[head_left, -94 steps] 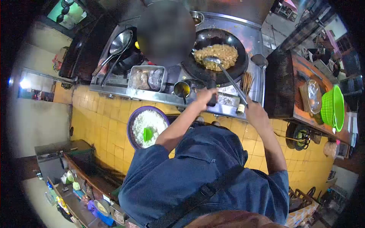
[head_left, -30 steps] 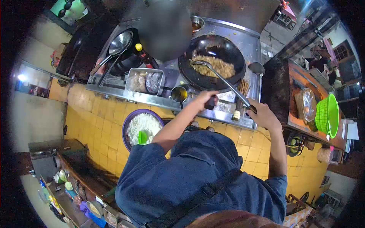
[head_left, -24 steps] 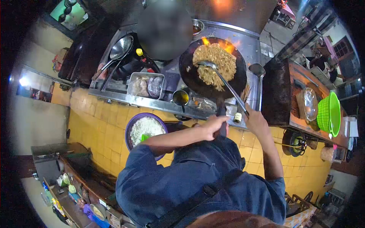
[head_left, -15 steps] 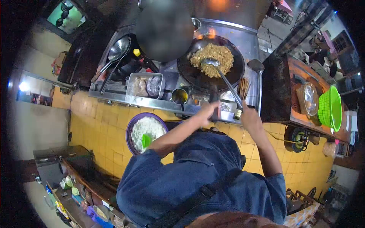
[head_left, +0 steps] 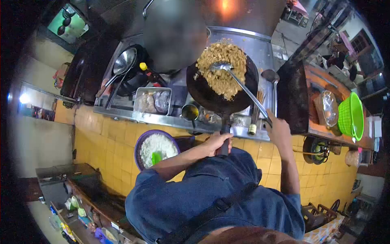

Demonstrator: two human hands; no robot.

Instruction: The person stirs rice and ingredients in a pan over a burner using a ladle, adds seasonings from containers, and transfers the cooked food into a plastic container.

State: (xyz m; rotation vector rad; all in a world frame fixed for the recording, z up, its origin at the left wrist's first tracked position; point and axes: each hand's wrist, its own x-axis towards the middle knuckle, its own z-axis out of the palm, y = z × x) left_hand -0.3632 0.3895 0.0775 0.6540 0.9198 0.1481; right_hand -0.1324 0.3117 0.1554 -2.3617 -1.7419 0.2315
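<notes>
My left hand (head_left: 219,144) is wrapped round the handle of a dark wok (head_left: 205,99), close to my body. Brown fried rice (head_left: 227,77) spreads across the wok and up to its far rim. My right hand (head_left: 279,129) grips the long handle of a metal ladle (head_left: 248,92), whose bowl rests in the fried rice. A second ladle (head_left: 270,75) lies on the steel counter to the right of the wok. Between that ladle and the wok is a bundle of thin brown sticks (head_left: 260,101), partly covered by the ladle handle.
A purple tub (head_left: 137,151) of white rice with a green scoop (head_left: 156,157) stands at lower left. On the counter are a metal tray (head_left: 152,101) of bagged food, a small pot (head_left: 189,112) and a strainer (head_left: 125,61). Rightward, a green basket (head_left: 351,116) sits on a wooden table.
My left hand has closed on the wok handle and come nearer my body. The wok has tilted, with the fried rice thrown toward its far side. The ladle has shifted slightly right.
</notes>
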